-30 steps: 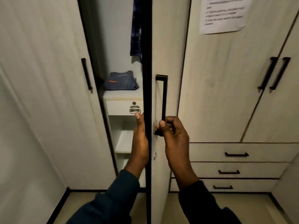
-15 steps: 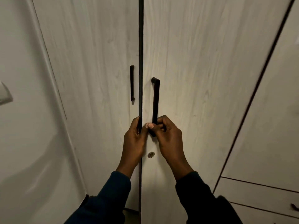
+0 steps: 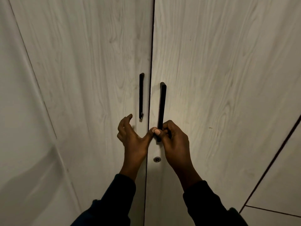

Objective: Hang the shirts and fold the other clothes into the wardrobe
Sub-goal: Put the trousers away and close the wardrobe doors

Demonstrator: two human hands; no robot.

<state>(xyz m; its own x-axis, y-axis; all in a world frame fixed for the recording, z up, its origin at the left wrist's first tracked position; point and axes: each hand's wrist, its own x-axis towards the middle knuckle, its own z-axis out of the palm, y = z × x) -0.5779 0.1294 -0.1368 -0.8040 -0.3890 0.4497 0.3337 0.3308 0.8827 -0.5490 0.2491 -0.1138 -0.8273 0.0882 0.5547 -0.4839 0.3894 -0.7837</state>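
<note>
Two hands at closed wardrobe doors (image 3: 97, 79), right hand (image 3: 174, 141) fingers gripping black handle (image 3: 162, 108), left hand (image 3: 132, 137) fingers loosely curled, holding nothing

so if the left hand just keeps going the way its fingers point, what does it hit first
Most likely the left door's panel. The left hand is loosely curled, fingers aimed up and forward, just left of and below the left handle. Depth is unclear, so it may nearly touch the panel already.

Pale wood-grain wardrobe doors (image 3: 211, 79), black handles (image 3: 162, 108), dark teal sleeves (image 3: 114, 204).
</note>
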